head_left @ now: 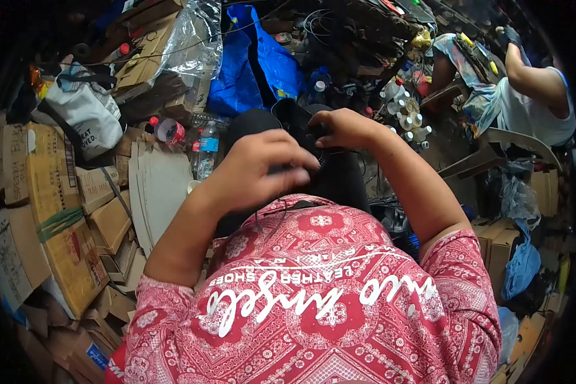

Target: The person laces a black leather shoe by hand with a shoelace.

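Observation:
My left hand (269, 165) is over my lap, its fingers bent and smeared by motion, so whether it holds anything does not show. Just to its right, my right hand (347, 129) has its fingers curled at a black object (293, 120) between my knees. The thumb and forefinger bend toward each other; what lies between them is too dark to make out. The black object blends into my dark trousers, and its kind does not show. A thin dark cord (281, 214) hangs across the front of my red patterned shirt.
Flattened cardboard (64, 211) is piled at the left under a white bag (86, 112). Beyond my knees are a blue sack (256, 61) and a plastic bottle (207, 150). Several white bottles (406, 115) stand near a gloved co-worker (537, 96), with a curved metal frame (512, 144) closer.

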A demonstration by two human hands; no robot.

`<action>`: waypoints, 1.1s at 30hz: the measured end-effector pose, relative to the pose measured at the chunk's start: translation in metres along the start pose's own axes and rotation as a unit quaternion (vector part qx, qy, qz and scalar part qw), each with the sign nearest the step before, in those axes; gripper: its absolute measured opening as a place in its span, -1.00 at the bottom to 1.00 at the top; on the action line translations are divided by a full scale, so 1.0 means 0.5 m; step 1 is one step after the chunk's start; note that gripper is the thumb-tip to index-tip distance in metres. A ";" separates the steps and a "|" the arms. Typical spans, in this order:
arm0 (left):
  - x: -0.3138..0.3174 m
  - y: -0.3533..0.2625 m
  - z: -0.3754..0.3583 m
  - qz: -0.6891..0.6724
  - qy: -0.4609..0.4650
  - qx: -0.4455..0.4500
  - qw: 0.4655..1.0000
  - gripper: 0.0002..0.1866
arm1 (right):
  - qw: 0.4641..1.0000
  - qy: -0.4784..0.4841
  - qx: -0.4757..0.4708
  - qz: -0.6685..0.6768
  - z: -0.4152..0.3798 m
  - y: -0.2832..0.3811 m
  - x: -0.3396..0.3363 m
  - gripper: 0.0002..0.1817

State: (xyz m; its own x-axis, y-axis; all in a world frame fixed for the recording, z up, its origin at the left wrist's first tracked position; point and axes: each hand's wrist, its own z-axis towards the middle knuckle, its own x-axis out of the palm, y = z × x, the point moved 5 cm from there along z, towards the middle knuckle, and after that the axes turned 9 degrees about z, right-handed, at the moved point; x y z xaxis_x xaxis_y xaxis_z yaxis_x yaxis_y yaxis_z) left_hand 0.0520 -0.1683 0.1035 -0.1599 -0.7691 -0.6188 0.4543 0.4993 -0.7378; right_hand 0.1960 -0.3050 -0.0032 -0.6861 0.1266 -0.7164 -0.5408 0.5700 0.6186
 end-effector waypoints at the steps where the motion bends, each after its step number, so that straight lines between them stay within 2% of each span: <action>1: 0.031 0.062 0.001 0.099 0.003 -0.017 0.995 -0.74 | 1.000 0.007 -0.004 0.021 0.002 -0.001 0.000 -0.38; 3: 0.081 0.130 0.004 0.149 0.018 -0.028 0.988 -0.72 | 1.000 0.011 0.001 0.022 -0.006 0.006 -0.002 -0.37; 5: 0.116 0.162 0.001 0.324 0.105 -0.039 0.939 -0.71 | 1.000 0.015 0.010 0.025 -0.012 0.012 0.004 -0.35; 9: 0.146 0.191 0.008 0.394 0.162 -0.019 0.904 -0.76 | 0.996 0.019 0.065 0.065 -0.024 -0.008 0.019 -0.30; 15: 0.152 0.188 -0.023 0.434 0.061 0.022 0.899 -0.89 | 0.992 -0.015 0.120 0.017 -0.032 0.016 0.033 -0.26; 17: 0.161 0.180 -0.021 0.485 0.047 0.019 0.873 -0.94 | 0.992 0.026 0.119 0.036 -0.033 0.002 0.037 -0.33; 18: 0.161 0.177 -0.025 0.488 0.046 0.017 0.872 -0.94 | 0.992 0.026 0.116 0.036 -0.032 0.003 0.034 -0.33; 20: 0.157 0.170 -0.031 0.492 0.032 0.011 0.870 -0.98 | 0.981 0.112 0.153 0.041 -0.045 0.016 0.043 -0.41; 21: 0.158 0.170 -0.033 0.491 0.031 0.010 0.870 -0.98 | 0.981 0.114 0.153 0.040 -0.050 0.025 0.046 -0.41; 24: 0.165 0.172 -0.021 0.521 0.031 0.005 0.853 -0.97 | 0.984 0.079 0.160 -0.003 -0.073 0.031 0.051 -0.50; 26: 0.164 0.171 -0.012 0.530 0.009 0.009 0.848 -0.96 | 0.991 -0.058 0.115 -0.045 -0.089 0.026 0.042 -0.55; 27: 0.167 0.174 -0.004 0.527 0.009 0.007 0.850 -0.96 | 0.991 -0.054 0.116 -0.045 -0.093 0.017 0.038 -0.55; 29: 0.171 0.164 0.014 0.528 -0.014 0.032 0.848 -0.94 | 0.979 -0.092 0.178 0.019 -0.103 -0.018 0.018 -0.56; 30: 0.181 0.167 0.021 0.535 0.004 0.037 0.844 -0.94 | 0.981 -0.086 0.165 0.051 -0.100 -0.038 0.021 -0.54; 33: 0.192 0.179 0.026 0.528 0.018 0.027 0.848 -0.96 | 0.985 -0.057 0.157 0.037 -0.097 -0.030 0.016 -0.53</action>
State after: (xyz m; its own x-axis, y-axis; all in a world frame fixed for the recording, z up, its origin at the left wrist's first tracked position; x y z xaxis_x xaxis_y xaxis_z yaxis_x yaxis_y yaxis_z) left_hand 0.0885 -0.2026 -0.0185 0.3358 0.1096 -0.9355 0.3995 0.8829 0.2468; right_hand 0.1749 -0.3520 -0.0025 -0.6490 0.2565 -0.7162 -0.3020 0.7772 0.5520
